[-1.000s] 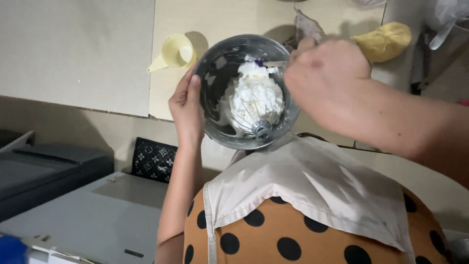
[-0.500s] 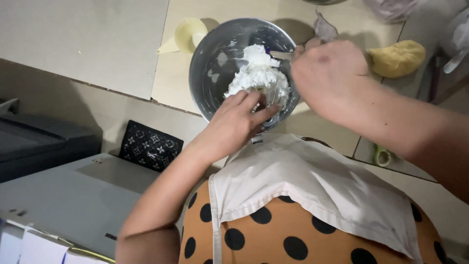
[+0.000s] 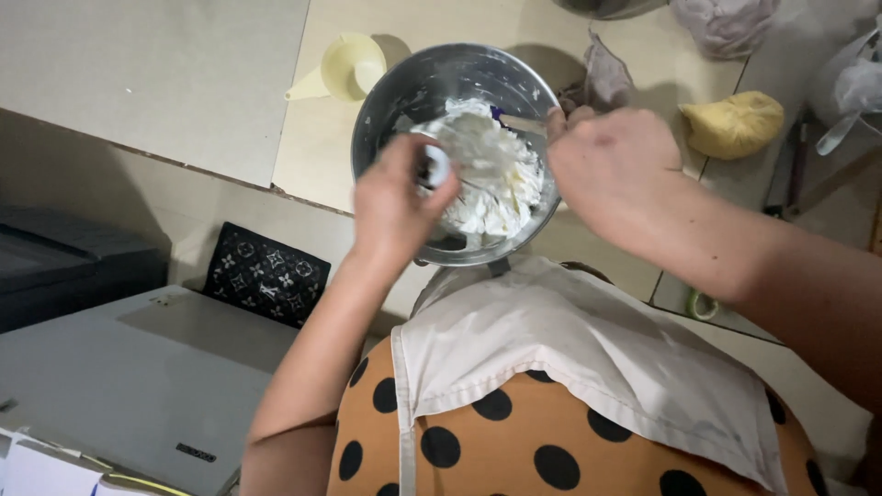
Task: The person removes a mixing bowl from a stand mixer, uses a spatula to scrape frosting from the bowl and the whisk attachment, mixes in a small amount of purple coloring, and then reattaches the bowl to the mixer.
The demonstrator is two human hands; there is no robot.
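Observation:
A round metal bowl (image 3: 404, 78) holds a mass of thick white cream (image 3: 491, 184). My left hand (image 3: 395, 207) reaches in over the bowl's near rim and pinches a small round white-coated piece (image 3: 432, 170) just above the cream. At the right rim, my right hand (image 3: 616, 170) is closed on the pale handle of a utensil (image 3: 519, 124). The utensil's tip is buried in the cream. The bowl rests just beyond my lap, over a white cloth (image 3: 570, 340).
A yellow funnel (image 3: 349, 66) lies left of the bowl on the pale tiled floor. A grey rag (image 3: 602, 83) and a yellow lump (image 3: 735, 124) lie to the right. A black patterned pouch (image 3: 266, 274) and a grey machine (image 3: 138, 377) sit at the lower left.
My left hand left the bowl's outer left side, went into the bowl and now pinches a small round piece over the cream. My right hand stays at the right rim.

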